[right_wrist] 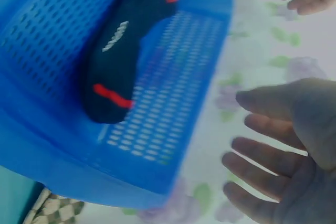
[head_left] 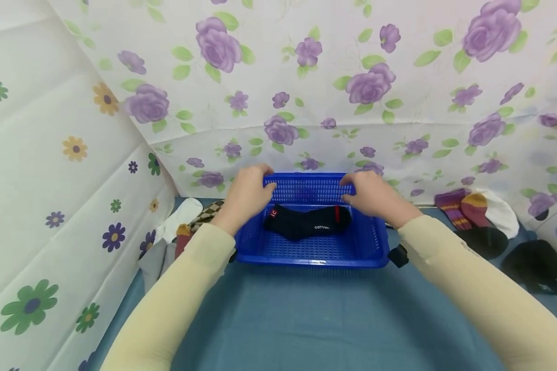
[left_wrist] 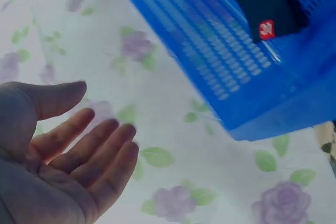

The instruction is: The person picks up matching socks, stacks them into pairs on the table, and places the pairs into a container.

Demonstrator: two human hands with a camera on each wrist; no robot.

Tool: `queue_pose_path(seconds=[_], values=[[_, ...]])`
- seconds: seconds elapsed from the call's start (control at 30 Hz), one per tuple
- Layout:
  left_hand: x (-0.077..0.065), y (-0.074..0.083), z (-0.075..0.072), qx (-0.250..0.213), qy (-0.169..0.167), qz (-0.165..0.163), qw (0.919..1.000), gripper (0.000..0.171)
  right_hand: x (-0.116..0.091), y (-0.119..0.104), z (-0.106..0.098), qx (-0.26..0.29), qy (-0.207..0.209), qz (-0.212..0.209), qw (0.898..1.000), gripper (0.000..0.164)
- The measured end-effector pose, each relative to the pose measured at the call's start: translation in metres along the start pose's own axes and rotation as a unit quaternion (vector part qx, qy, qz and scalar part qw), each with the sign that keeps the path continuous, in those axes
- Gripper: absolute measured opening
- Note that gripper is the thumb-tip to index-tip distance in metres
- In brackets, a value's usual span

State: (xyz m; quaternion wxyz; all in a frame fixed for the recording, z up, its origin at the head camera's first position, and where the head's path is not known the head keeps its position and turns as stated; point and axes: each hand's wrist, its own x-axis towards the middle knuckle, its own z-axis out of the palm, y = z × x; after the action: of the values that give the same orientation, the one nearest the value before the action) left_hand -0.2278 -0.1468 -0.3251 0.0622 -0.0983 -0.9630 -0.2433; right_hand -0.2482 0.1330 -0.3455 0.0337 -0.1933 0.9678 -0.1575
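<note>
A blue perforated plastic basket stands on the table against the flowered backdrop. Inside it lies a black sock with a red band, a small red tag and "COTTON" lettering. Over the basket's back left is my left hand, its fingers relaxed and apart from the rim in the left wrist view. My right hand hovers over the back right, facing the other hand. Spread, loosely bent fingers show in the right wrist view, a gap away from the basket. Neither hand holds anything.
Left of the basket lie a white sock, a checkered sock and grey socks. At the right are a purple striped sock, a maroon-and-mustard sock, a white sock and black socks. A blue-green cloth covers the table.
</note>
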Motion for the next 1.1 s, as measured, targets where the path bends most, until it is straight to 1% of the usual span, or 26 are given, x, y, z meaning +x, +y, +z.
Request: queue_pose_path(seconds=[0.1,0.2,0.27,0.33,0.4,0.43,0.5,0.57,0.63,0.73,0.87,1.0,1.03,1.1], values=[[-0.018,0.009,-0.003,0.017,0.054,0.038,0.9977,0.029,-0.015,-0.004,-0.008,-0.007,0.066,-0.016,0.998,0.036],[-0.035,0.017,-0.004,0.028,0.108,0.081,0.9904,0.03,-0.032,-0.005,-0.009,-0.026,0.12,-0.037,0.992,0.04],[-0.044,0.02,-0.003,0.041,0.146,0.116,0.9816,0.031,-0.044,-0.005,-0.008,-0.033,0.146,-0.044,0.988,0.043],[-0.052,0.024,0.0,0.053,0.178,0.149,0.9712,0.033,-0.058,-0.007,-0.006,-0.038,0.172,-0.043,0.983,0.045],[-0.06,0.027,0.004,0.062,0.2,0.174,0.9622,0.035,-0.072,-0.008,-0.002,-0.039,0.206,-0.05,0.976,0.045],[-0.065,0.029,0.007,0.065,0.205,0.183,0.9592,0.036,-0.079,-0.008,0.001,-0.038,0.227,-0.055,0.972,0.044],[-0.074,0.032,0.015,0.068,0.208,0.194,0.9562,0.039,-0.094,-0.009,0.007,-0.035,0.265,-0.063,0.961,0.042],[-0.084,0.036,0.024,0.071,0.203,0.199,0.9562,0.042,-0.107,-0.009,0.015,-0.034,0.299,-0.072,0.951,0.041],[-0.094,0.039,0.035,0.076,0.195,0.206,0.9559,0.044,-0.119,-0.009,0.022,-0.03,0.316,-0.069,0.946,0.042],[-0.108,0.043,0.052,0.08,0.186,0.215,0.9555,0.045,-0.133,-0.007,0.031,-0.026,0.319,-0.055,0.946,0.045],[-0.128,0.045,0.073,0.074,0.176,0.229,0.9544,0.04,-0.146,-0.004,0.045,-0.014,0.305,-0.03,0.952,0.046],[-0.145,0.046,0.096,0.058,0.164,0.263,0.949,0.034,-0.155,0.0,0.061,-0.005,0.299,-0.004,0.954,0.045],[-0.148,0.047,0.102,0.053,0.162,0.272,0.947,0.034,-0.157,0.001,0.064,-0.003,0.3,0.002,0.954,0.045],[-0.154,0.047,0.112,0.049,0.152,0.283,0.9457,0.032,-0.159,0.006,0.069,0.004,0.305,0.013,0.952,0.044]])
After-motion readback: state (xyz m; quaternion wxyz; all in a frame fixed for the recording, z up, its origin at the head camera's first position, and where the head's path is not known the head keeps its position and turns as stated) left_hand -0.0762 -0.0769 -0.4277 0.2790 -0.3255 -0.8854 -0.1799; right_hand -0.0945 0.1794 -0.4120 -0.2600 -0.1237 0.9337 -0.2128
